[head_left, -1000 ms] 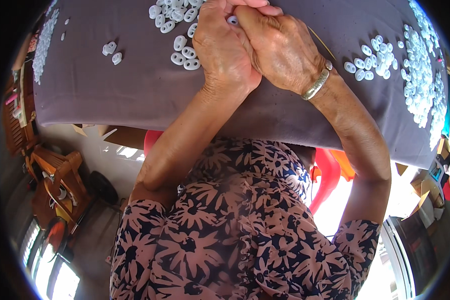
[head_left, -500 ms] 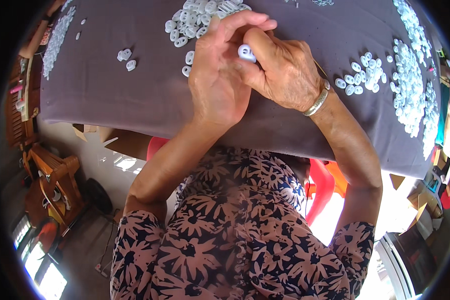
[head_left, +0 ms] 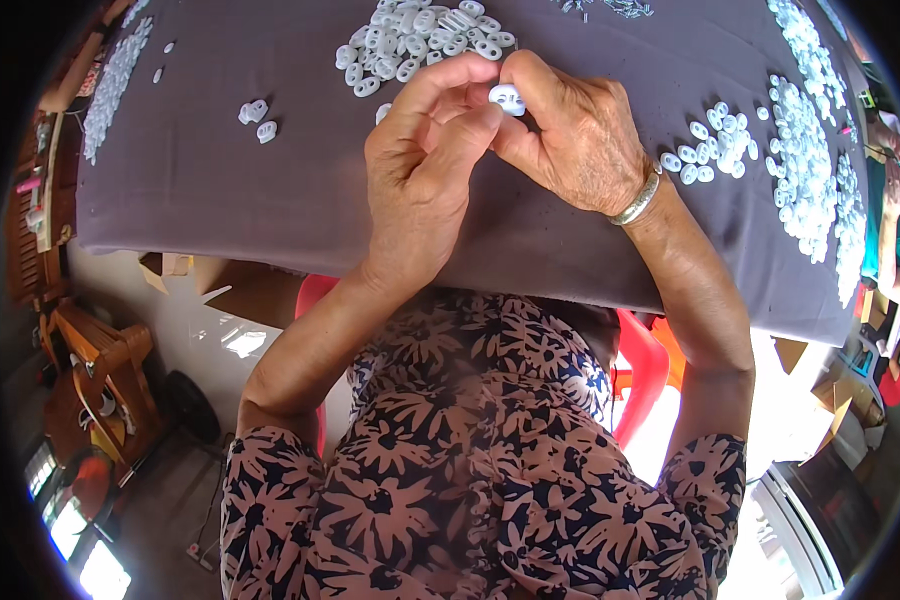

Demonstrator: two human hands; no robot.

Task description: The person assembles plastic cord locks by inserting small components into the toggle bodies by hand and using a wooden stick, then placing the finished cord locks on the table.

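A small white plastic cord lock with two holes is held up over the table, between my two hands. My right hand, with a silver bracelet at its wrist, pinches it between thumb and forefinger. From the other side, my left hand has closed in with its thumb and bent fingers at the piece's left end. Whatever lies deeper inside the left fingers is hidden. Just beyond the hands lies a heap of like white pieces, and the left hand partly covers one loose piece in front of it.
A dark cloth covers the table. White pieces form a small group on the right, a long pile by the right edge and another pile far left. Small metal springs lie at the back. Another person's arm shows far right.
My left hand has turned from an open, upward palm to a pinch at the cord lock. The piece has turned, now showing two holes. The view has shifted slightly.
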